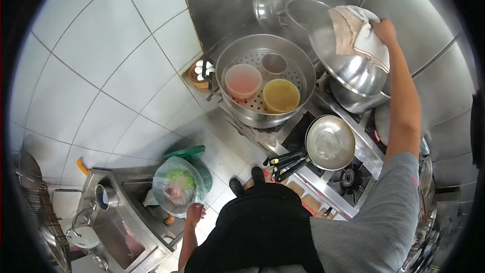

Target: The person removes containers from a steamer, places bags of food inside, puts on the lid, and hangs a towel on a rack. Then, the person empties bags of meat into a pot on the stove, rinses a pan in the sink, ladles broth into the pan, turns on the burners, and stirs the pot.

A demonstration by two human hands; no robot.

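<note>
My right hand is closed on a white and beige cloth, held against a large shiny metal lid that is tilted up at the upper right. To its left, a big steamer pot with a perforated tray holds a tub of pinkish liquid, a tub of yellow liquid and a small round container. My left hand hangs low beside a bin lined with a clear bag; its fingers are curled, and what they hold, if anything, is too small to tell.
Stacked frying pans sit on the stove near a bare burner. A metal sink stands at the lower left. Eggs lie in a brown bowl by the wall. Another lid leans behind the steamer.
</note>
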